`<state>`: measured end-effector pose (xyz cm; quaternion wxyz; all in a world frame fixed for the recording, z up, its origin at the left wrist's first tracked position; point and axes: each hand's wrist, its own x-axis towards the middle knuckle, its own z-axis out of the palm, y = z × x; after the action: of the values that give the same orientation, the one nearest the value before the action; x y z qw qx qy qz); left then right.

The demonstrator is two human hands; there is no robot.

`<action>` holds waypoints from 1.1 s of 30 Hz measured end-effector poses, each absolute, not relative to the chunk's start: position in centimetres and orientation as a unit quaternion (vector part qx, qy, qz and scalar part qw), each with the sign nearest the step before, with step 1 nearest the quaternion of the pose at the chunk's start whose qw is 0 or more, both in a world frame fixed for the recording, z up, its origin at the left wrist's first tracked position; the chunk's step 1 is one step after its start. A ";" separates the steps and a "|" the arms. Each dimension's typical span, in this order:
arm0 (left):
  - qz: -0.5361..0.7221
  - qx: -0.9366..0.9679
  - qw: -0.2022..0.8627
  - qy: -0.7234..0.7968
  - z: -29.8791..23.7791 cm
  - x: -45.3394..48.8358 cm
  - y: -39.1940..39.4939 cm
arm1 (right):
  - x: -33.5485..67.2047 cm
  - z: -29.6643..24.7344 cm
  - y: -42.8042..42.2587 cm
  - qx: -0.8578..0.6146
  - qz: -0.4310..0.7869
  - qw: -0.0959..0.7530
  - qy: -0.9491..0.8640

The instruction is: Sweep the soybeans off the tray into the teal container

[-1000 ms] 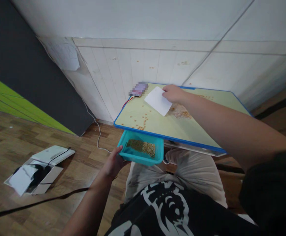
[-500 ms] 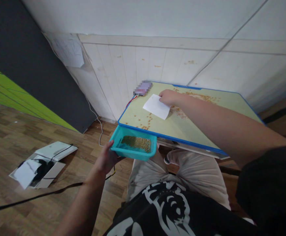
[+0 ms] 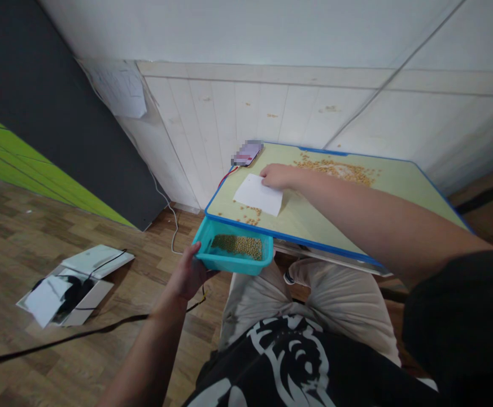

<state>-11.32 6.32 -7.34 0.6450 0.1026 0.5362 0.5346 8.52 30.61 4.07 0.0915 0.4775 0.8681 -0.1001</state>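
My left hand [image 3: 190, 272] grips the left end of a turquoise plastic tray [image 3: 229, 264], thumb over its rim, just under the table's near edge. Small round tan beans [image 3: 240, 246], soybeans by their look, cover part of its bottom. Over the table [image 3: 314, 229], my right hand [image 3: 275, 176] pinches the upper right edge of a white sheet of paper [image 3: 258, 195]. Between the paper and the tray lie scattered beans [image 3: 250, 216]. A larger spread of beans [image 3: 343, 169] lies beyond my right forearm, partly hidden by it.
A phone [image 3: 248, 152] lies at the table's far left corner, with a red cord beside it. White wall panels [image 3: 229, 113] stand behind the table. On the floor at left sits an open white box [image 3: 72, 285] with black cables. A black strap crosses beneath my left forearm.
My right hand has moved the paper left and nearer to me, toward the scattered beans and the tray. More of the far bean spread shows. My left hand holds the tray nearly still.
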 end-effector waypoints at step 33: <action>0.521 0.140 0.659 0.525 -8.5 -11.4 6.1 | 7.0 5.0 26.3 0.427 -0.180 0.091 0.881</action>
<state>-11.40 6.14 -8.45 0.6585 0.1398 0.5251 0.5207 7.04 26.32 5.00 0.0914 0.4271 0.8813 -0.1804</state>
